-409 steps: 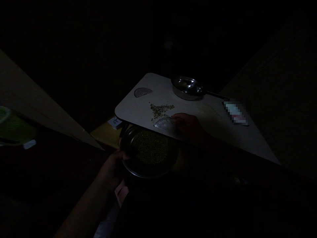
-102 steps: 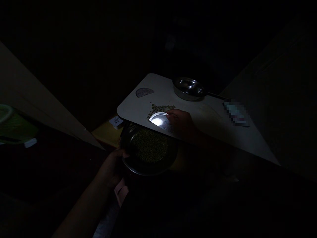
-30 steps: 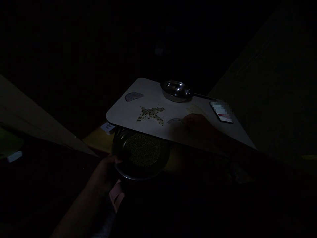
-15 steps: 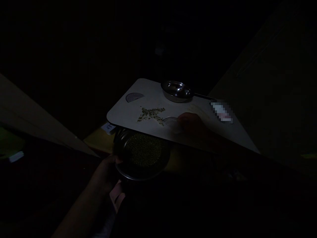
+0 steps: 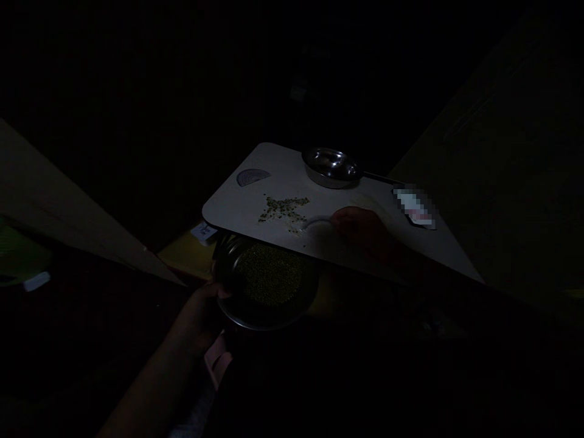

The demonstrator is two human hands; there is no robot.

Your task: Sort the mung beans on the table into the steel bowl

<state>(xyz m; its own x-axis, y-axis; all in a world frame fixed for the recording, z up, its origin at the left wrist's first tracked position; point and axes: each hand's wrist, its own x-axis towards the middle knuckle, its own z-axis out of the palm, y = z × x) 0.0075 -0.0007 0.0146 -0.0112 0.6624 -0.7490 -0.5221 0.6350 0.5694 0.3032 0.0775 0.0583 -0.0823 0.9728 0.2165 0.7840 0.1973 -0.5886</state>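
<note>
Right hand [image 5: 360, 230] is pinching a clear half-round piece [image 5: 318, 221], shaped like a protractor, by its right end; the fingers are closing on it, though shadow is hiding how each one is sitting. The piece is resting on, or just over, the white bench [image 5: 223, 207] near its front edge, its curved rim showing pale; which of the two, I cannot tell. Just to its left, a loose patch of small beans [image 5: 283, 208] is lying on the bench, with a few strays sitting apart from the cluster and one dark speck lying close to the front edge.

Left hand [image 5: 203, 313] is grasping the left side of a metal bowl [image 5: 253, 317], its thumb lapping over the rim. That bowl is staying open side up just below the bench's front edge, and it is holding a broad layer of greenish beans [image 5: 269, 277].

Toward the far left corner of the bench, a second half-round piece [image 5: 252, 177] is lying flat. A shiny steel bowl [image 5: 337, 181] is standing by the far edge, and a phone-like device [image 5: 414, 207] with a blurred screen is lying toward the right. Below the left corner, a small white box [image 5: 204, 231] is resting on a yellow surface [image 5: 185, 255].
</note>
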